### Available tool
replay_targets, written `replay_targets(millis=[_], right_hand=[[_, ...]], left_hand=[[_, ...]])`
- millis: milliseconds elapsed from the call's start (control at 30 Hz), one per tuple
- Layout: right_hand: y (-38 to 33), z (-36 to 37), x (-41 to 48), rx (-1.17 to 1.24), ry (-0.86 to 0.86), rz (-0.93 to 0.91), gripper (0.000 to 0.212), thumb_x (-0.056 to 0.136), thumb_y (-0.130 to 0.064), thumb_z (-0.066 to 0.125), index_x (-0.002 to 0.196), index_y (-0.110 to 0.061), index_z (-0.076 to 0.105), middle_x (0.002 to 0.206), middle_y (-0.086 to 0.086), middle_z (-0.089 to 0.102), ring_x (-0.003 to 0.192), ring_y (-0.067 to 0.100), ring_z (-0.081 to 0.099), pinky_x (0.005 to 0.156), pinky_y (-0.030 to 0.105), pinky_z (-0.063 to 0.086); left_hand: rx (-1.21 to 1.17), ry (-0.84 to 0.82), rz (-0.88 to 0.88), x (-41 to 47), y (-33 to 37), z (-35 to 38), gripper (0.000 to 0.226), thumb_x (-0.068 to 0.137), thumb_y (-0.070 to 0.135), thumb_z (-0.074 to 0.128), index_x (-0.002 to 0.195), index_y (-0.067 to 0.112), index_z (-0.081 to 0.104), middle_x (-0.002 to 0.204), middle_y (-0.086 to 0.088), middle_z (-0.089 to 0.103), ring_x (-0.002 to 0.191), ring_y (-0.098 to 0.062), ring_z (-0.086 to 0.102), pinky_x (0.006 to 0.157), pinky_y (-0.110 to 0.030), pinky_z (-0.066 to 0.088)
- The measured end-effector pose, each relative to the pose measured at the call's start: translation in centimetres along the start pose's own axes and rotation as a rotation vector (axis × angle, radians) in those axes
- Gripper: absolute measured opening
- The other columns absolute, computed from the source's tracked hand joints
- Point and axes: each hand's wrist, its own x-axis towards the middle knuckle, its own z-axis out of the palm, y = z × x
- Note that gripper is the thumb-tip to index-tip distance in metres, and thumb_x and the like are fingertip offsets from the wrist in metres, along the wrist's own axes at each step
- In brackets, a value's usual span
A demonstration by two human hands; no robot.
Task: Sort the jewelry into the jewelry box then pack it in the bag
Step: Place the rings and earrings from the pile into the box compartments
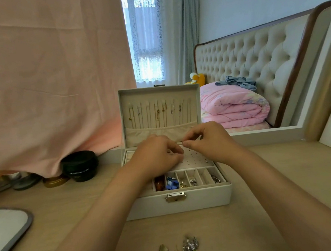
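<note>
I read both hands over the open jewelry box [186,204]. The left hand [156,153] and right hand [211,141] are curled, fingertips nearly meeting above its perforated panel [198,158]. Whether either pinches a piece, I cannot tell. The loose jewelry [187,249] lies on the table [281,168] behind the wrists, nearer me.

Pink cloth [49,74] hangs left; black jar [80,165] beneath; folded pink quilt [234,108] right.

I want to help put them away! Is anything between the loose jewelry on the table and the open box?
Nothing visible is. The jewelry pile lies on the table right in front of the jewelry box, whose lid stands open. The left hand and right hand are over its holed panel.
</note>
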Motion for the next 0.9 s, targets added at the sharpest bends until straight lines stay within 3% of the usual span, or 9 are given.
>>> replay_targets(millis=[133, 267, 433, 600, 700, 800, 900], right_hand=[[0.2, 0.0, 0.2, -0.065, -0.012, 0.011, 0.02, 0.079, -0.025, 0.081, 0.069, -0.039, 0.072, 0.073, -0.021, 0.07, 0.076, -0.007, 0.063, 0.071, 0.017, 0.049], [0.1, 0.3, 0.2, -0.08, -0.069, 0.004, 0.011, 0.079, -0.027, 0.081, 0.073, -0.035, 0.078, 0.077, -0.02, 0.071, 0.079, -0.006, 0.064, 0.073, 0.018, 0.051], [-0.7, 0.8, -0.2, -0.13, -0.184, -0.051, 0.006, 0.081, -0.029, 0.079, 0.078, -0.034, 0.078, 0.081, -0.022, 0.072, 0.083, -0.007, 0.063, 0.074, 0.02, 0.05], [-1.4, 1.1, -0.6, -0.209, -0.19, -0.103, 0.003, 0.082, -0.031, 0.078, 0.082, -0.034, 0.078, 0.082, -0.022, 0.072, 0.084, -0.004, 0.064, 0.081, 0.031, 0.057], [-1.8, 1.2, -0.6, -0.267, -0.19, -0.128, 0.004, 0.082, -0.031, 0.077, 0.082, -0.035, 0.078, 0.08, -0.023, 0.071, 0.083, -0.005, 0.064, 0.081, 0.031, 0.057], [-2.1, 1.0, -0.6, -0.323, -0.211, -0.156, 0.007, 0.083, -0.031, 0.076, 0.081, -0.037, 0.076, 0.082, -0.024, 0.071, 0.084, -0.004, 0.064, 0.082, 0.031, 0.057], [-2.6, 1.0, -0.7, -0.382, -0.22, -0.195, 0.008, 0.085, -0.03, 0.074, 0.085, -0.038, 0.075, 0.086, -0.022, 0.071, 0.086, -0.003, 0.063, 0.082, 0.029, 0.056]], left_hand=[[0.095, 0.009, 0.027, 0.2, -0.1, -0.1, 0.015, 0.089, 0.044, 0.069, 0.102, 0.041, 0.075, 0.096, 0.022, 0.068, 0.099, -0.006, 0.056, 0.101, -0.043, 0.046], [0.099, 0.063, 0.049, 0.3, -0.8, -0.5, 0.013, 0.09, 0.04, 0.07, 0.102, 0.038, 0.076, 0.093, 0.021, 0.069, 0.093, -0.003, 0.058, 0.102, -0.042, 0.045], [-0.194, 0.201, -0.02, 0.3, -1.2, -0.9, 0.011, 0.093, 0.033, 0.068, 0.101, 0.033, 0.075, 0.086, 0.022, 0.067, 0.077, 0.005, 0.059, 0.082, -0.026, 0.051], [-0.437, 0.212, -0.072, 0.5, -1.4, -1.0, 0.011, 0.097, 0.027, 0.064, 0.104, 0.029, 0.072, 0.092, 0.014, 0.072, 0.09, -0.001, 0.065, 0.082, -0.023, 0.052], [-0.531, 0.194, -0.09, 0.4, -1.6, -1.3, 0.01, 0.098, 0.025, 0.063, 0.099, 0.026, 0.073, 0.087, 0.012, 0.075, 0.082, 0.002, 0.066, 0.08, -0.023, 0.052], [-0.61, 0.184, -0.111, 0.2, -2.1, -1.6, 0.011, 0.098, 0.022, 0.062, 0.096, 0.024, 0.073, 0.085, 0.012, 0.076, 0.076, -0.005, 0.066, 0.078, -0.027, 0.056], [-0.657, 0.159, -0.135, 0.1, -2.2, -1.7, 0.011, 0.099, 0.019, 0.061, 0.098, 0.019, 0.072, 0.083, 0.011, 0.077, 0.068, -0.007, 0.066, 0.067, -0.021, 0.054]])
